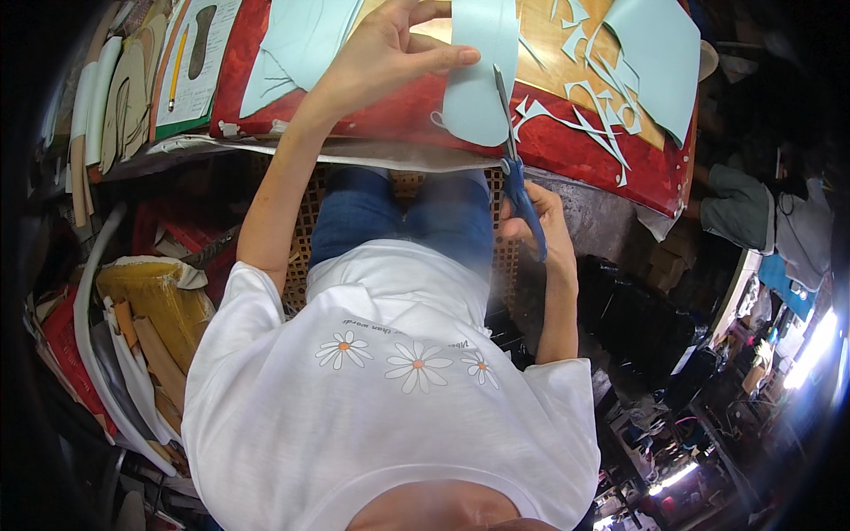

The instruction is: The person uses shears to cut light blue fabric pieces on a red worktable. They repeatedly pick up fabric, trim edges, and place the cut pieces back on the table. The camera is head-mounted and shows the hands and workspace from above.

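Note:
My left hand pinches a light blue sheet piece with a rounded lower end, thumb on its face. A thin curled strip hangs at the piece's lower left edge. My right hand is closed around the blue handles of a pair of scissors. Their blades point up along the right edge of the piece, close together; whether they touch it I cannot tell. Part of the left fingers is hidden behind the piece.
Light blue offcuts and a larger light blue sheet lie on the right of the red-covered table. More sheets lie at left, beside a pencil on paper. Rolled material stands at far left. Another person's legs show at right.

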A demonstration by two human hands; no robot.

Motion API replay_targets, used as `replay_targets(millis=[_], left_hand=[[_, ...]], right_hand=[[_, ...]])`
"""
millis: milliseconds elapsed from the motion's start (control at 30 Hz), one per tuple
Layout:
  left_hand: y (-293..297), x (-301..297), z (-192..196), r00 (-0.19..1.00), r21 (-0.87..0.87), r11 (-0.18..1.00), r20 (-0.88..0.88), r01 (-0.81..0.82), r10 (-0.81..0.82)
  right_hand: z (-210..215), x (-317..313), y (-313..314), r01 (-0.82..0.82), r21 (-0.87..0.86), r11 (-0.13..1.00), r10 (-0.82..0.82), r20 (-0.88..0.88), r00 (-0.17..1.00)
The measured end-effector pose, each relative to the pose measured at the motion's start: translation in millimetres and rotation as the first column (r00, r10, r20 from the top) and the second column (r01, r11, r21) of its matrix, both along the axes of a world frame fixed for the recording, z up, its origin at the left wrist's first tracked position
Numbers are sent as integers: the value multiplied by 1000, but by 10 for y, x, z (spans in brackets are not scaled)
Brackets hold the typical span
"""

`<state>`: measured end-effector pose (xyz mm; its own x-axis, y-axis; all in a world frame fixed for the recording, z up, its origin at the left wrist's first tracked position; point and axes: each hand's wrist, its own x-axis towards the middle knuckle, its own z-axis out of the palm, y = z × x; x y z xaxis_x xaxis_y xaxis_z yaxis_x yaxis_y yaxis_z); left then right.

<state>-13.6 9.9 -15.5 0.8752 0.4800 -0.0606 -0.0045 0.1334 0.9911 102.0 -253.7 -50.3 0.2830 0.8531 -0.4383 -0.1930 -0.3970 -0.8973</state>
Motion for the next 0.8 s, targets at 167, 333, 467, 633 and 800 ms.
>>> replay_targets(millis=[167,333,467,633,800], left_hand=[[-33,3,50,998,-22,998,37,58,-57],[-114,18,-88,992,274,962,121,-6,-28],[-159,-8,-154,992,206,978,125,-14,-13],[-216,2,-167,990,144,989,144,-19,-1],[-281,18,-208,987,119,992,157,-48,29]], right_hand=[[-86,-53,35,-6,7,1000,6,-25,1000],[-99,-132,134,39,60,997,-33,-91,995],[-98,-244,187,101,91,991,-100,-23,995],[-92,-362,185,201,90,976,-195,-70,978],[-116,-442,203,250,98,963,-250,-9,968]])
